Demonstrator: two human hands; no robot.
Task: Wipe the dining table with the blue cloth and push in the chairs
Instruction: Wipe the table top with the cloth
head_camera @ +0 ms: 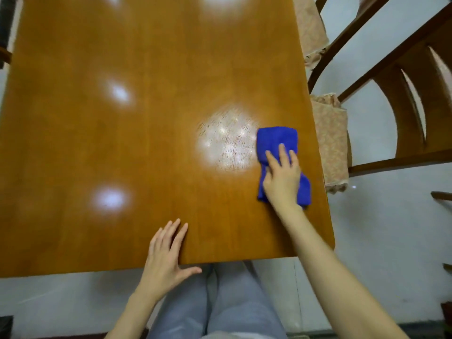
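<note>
A glossy brown wooden dining table (122, 143) fills most of the view. The blue cloth (276, 140) lies bunched near the table's right edge. My right hand (282, 178) presses down on it, fingers spread over the fabric. A wet, streaky patch (227, 140) shines just left of the cloth. My left hand (166, 253) rests flat on the near edge of the table, fingers apart and holding nothing. Two wooden chairs (413, 99) with beige patterned seat cushions (330, 143) stand along the right side, their seats partly under the table.
A pale tiled floor (381, 228) lies to the right and in front of the table. My legs in grey trousers (220, 302) stand at the near edge. A dark chair part (5, 25) shows at the far left. Lamp reflections dot the tabletop.
</note>
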